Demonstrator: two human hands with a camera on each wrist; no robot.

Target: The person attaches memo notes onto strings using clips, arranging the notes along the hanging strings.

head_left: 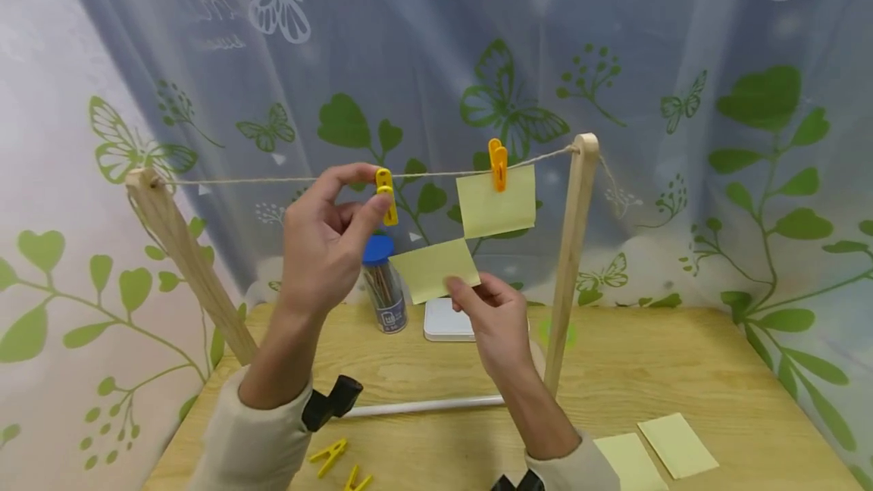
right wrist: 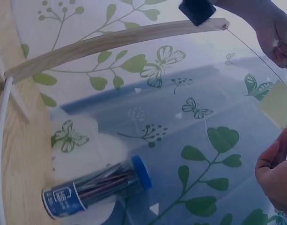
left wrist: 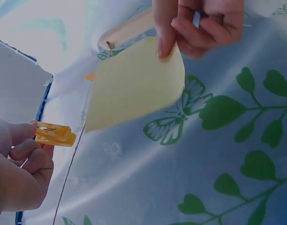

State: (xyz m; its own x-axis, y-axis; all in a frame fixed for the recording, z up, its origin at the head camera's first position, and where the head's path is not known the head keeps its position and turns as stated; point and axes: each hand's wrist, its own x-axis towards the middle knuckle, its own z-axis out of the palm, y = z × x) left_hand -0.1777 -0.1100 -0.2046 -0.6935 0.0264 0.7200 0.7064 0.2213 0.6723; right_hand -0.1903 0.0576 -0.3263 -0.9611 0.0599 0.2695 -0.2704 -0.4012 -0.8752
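Note:
In the head view my left hand (head_left: 323, 245) pinches a yellow clothespin (head_left: 386, 197) between thumb and forefinger, close to the string (head_left: 273, 179). My right hand (head_left: 496, 324) holds a pale yellow sticky note (head_left: 439, 271) by its lower right corner, thumb in front. The left wrist view shows the clothespin (left wrist: 55, 134) apart from the note (left wrist: 134, 84), with the string running between them. Farther right along the string, an orange clothespin (head_left: 499, 165) clips a second sticky note (head_left: 498, 207), which hangs just above the held one.
Two wooden posts (head_left: 573, 264) carry the string. Behind the hands stand a blue-lidded jar of pencils (head_left: 386, 294) and a white box (head_left: 446, 320). A white rod (head_left: 430, 404) crosses the table. Loose yellow clothespins (head_left: 330, 458) and more sticky notes (head_left: 677, 445) lie at the front.

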